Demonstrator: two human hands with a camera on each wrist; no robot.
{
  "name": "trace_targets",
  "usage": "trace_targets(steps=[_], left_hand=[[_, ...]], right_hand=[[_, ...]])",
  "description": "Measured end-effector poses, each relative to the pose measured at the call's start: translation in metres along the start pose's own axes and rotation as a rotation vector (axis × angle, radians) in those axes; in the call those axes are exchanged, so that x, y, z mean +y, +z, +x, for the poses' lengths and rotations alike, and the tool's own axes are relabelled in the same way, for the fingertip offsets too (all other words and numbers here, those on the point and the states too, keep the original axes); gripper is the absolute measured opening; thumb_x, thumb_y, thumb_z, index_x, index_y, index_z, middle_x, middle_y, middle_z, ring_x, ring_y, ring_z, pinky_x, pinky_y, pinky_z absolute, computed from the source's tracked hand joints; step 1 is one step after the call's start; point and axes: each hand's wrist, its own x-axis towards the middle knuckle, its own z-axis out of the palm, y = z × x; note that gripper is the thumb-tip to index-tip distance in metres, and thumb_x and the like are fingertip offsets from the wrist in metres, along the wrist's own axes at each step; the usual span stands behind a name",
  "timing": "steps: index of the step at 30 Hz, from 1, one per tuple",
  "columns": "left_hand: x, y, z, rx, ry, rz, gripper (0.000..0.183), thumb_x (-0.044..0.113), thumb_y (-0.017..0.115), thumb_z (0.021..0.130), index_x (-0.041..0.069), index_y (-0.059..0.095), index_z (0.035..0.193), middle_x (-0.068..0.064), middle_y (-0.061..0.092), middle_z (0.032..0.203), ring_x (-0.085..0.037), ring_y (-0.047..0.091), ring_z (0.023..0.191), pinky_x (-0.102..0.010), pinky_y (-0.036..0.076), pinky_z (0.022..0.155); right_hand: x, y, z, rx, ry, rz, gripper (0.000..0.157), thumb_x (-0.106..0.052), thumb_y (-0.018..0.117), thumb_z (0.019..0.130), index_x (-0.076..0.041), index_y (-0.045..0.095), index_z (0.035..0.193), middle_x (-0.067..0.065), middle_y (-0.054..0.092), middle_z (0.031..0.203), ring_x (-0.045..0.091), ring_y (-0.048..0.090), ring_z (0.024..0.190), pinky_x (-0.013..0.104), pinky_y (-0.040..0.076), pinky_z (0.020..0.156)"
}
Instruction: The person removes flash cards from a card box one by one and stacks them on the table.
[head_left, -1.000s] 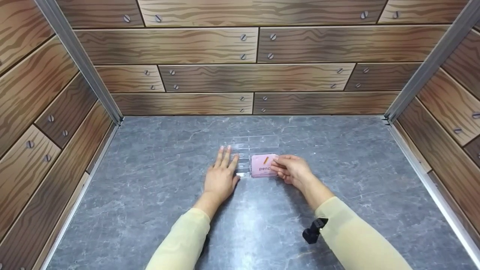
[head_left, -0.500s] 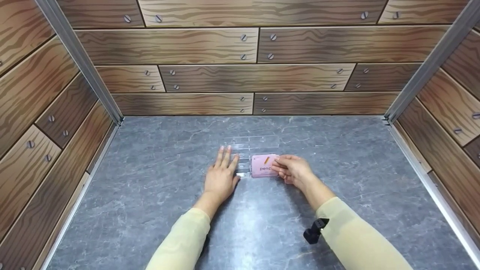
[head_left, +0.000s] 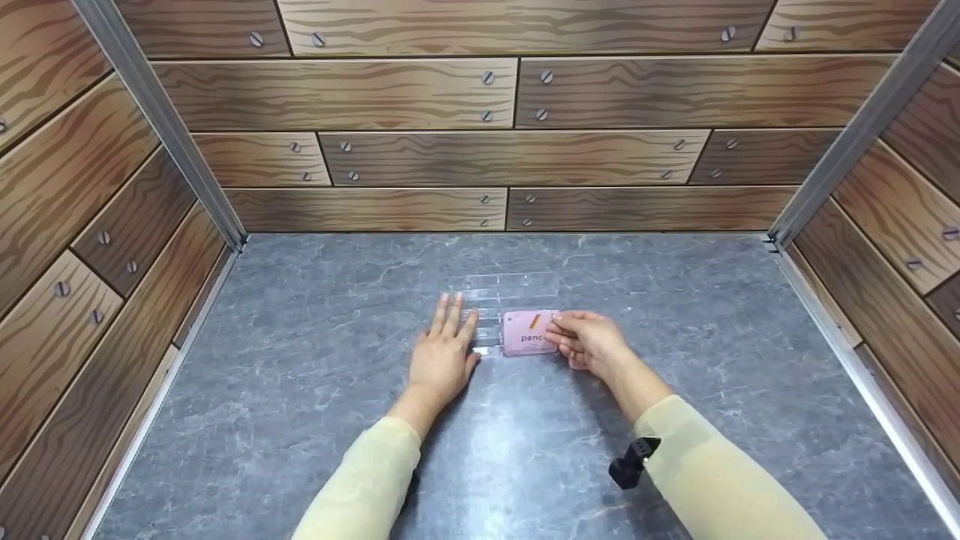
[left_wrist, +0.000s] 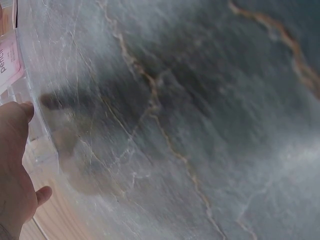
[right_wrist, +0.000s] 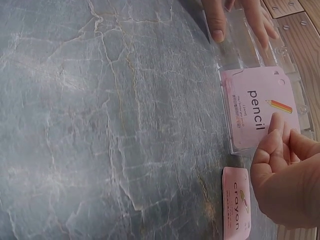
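A pink flash card point(right_wrist: 240, 110) printed with "pencil" and a pencil drawing lies over the right part of a clear plastic tray point(head_left: 529, 285). My right hand point(head_left: 589, 341) pinches that card at its right edge between thumb and fingers. On the tray's left part rests my left hand point(head_left: 441, 352), palm down with fingers straight and spread; the left wrist view shows its thumb point(left_wrist: 25, 112) at the tray's near edge. A second pink card point(right_wrist: 235, 200), reading "crayon", lies on the table just beside the right hand and is mostly hidden by it in the head view.
The tray has several compartments with thin raised walls. It stands on a grey marbled tabletop point(head_left: 300, 375), enclosed by wood-patterned panels point(head_left: 420, 157) at the back and both sides. A small black device point(head_left: 630, 461) is strapped at the right sleeve.
The right hand and the pencil card have shifted very slightly to the right. My left hand keeps its place on the tray.
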Motion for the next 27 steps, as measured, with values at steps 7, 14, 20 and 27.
trace_targets(steps=[7, 14, 20, 27], left_hand=[[-0.0008, 0.0001, 0.0012, -0.003, 0.003, -0.004, 0.071, 0.043, 0.072, 0.100, 0.016, 0.048, 0.161, -0.014, 0.027, 0.174, -0.034, 0.021, 0.161, -0.057, 0.054, 0.103], [-0.0011, 0.0002, 0.0015, -0.016, 0.000, 0.003, 0.071, 0.043, 0.071, 0.100, 0.016, 0.047, 0.162, -0.013, 0.027, 0.174, -0.034, 0.020, 0.161, -0.056, 0.054, 0.103], [-0.0010, 0.0005, 0.0014, -0.020, 0.001, 0.016, 0.071, 0.044, 0.070, 0.101, 0.015, 0.047, 0.162, -0.014, 0.027, 0.174, -0.033, 0.019, 0.162, -0.055, 0.054, 0.103], [-0.0006, 0.0012, 0.0011, -0.013, 0.003, 0.014, 0.072, 0.043, 0.071, 0.100, 0.015, 0.046, 0.162, -0.014, 0.026, 0.174, -0.033, 0.019, 0.162, -0.054, 0.054, 0.102]], right_hand=[[-0.0017, -0.0012, 0.0005, -0.001, -0.013, 0.036, 0.025, -0.011, 0.065, 0.106, -0.005, 0.056, 0.128, 0.000, 0.081, 0.091, 0.006, 0.075, 0.071, 0.018, 0.050, 0.053], [-0.0028, -0.0019, 0.0015, -0.017, -0.026, 0.072, 0.025, -0.008, 0.064, 0.106, -0.002, 0.055, 0.128, 0.002, 0.080, 0.089, 0.009, 0.077, 0.075, 0.017, 0.054, 0.056], [-0.0035, -0.0044, 0.0014, -0.031, -0.028, 0.075, 0.022, -0.008, 0.061, 0.107, -0.002, 0.054, 0.127, 0.001, 0.079, 0.087, 0.009, 0.077, 0.076, 0.017, 0.054, 0.058], [-0.0041, -0.0075, 0.0009, -0.051, -0.027, 0.093, 0.021, -0.009, 0.062, 0.107, -0.003, 0.054, 0.126, 0.002, 0.080, 0.087, 0.010, 0.078, 0.078, 0.017, 0.055, 0.059]])
